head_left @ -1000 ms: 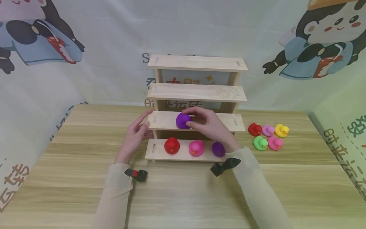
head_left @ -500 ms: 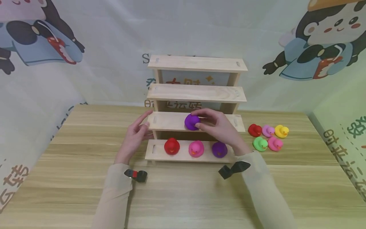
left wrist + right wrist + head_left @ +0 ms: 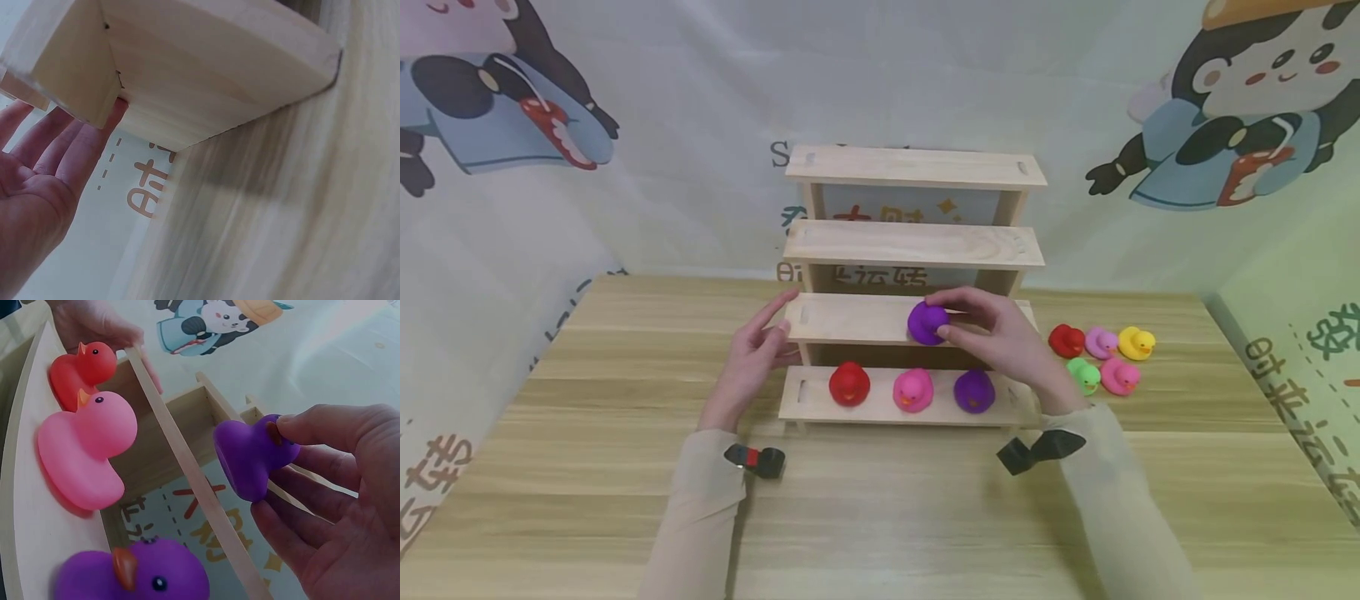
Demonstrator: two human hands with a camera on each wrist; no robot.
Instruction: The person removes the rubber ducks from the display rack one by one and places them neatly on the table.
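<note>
A purple duck (image 3: 928,323) is pinched between thumb and fingers of the right hand (image 3: 1007,342), at the second step from the bottom of a wooden stepped shelf (image 3: 850,319). The right wrist view shows this purple duck (image 3: 250,453) with the fingers round its head and side. My left hand (image 3: 758,350) touches the left end of that same step; in the left wrist view the hand (image 3: 50,169) has straight fingers against the wood. On the lowest step stand a red duck (image 3: 849,384), a pink duck (image 3: 913,391) and another purple duck (image 3: 974,392).
Right of the shelf, on the wooden table (image 3: 880,517), lie a red duck (image 3: 1067,341), a light purple duck (image 3: 1101,342), a yellow duck (image 3: 1136,342), a green duck (image 3: 1084,375) and a pink duck (image 3: 1120,377). A printed cloth (image 3: 700,167) hangs behind.
The right hand has moved rightward along the second step with the purple duck, uncovering more of the lower purple duck. My left hand has stayed at the shelf's left end.
</note>
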